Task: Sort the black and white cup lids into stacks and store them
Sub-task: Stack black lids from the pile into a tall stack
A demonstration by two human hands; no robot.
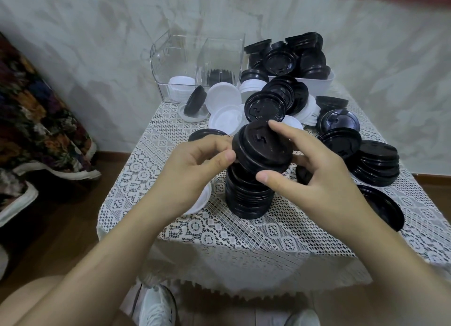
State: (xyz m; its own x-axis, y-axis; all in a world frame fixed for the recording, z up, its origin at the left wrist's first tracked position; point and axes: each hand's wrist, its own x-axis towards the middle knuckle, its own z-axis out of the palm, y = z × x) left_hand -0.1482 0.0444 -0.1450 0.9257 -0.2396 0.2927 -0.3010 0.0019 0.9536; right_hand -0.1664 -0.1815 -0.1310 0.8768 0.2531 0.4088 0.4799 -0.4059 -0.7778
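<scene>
A tall stack of black lids [247,199] stands at the middle of the lace-covered table [244,230]. Its upper lids [262,149] lean to the right. My left hand [195,172] pinches that leaning top part on its left edge. My right hand [314,169] grips the same lids from the right, forefinger on top and thumb underneath. Loose black and white lids [223,99] lie mixed in a heap behind. A white lid [202,201] shows partly under my left wrist.
A clear plastic bin [170,67] at the back left holds white lids and some black ones. A white tub [317,81] at the back right is piled with black lids. More black stacks [375,164] sit at the right. A patterned quilt [31,120] hangs at the left.
</scene>
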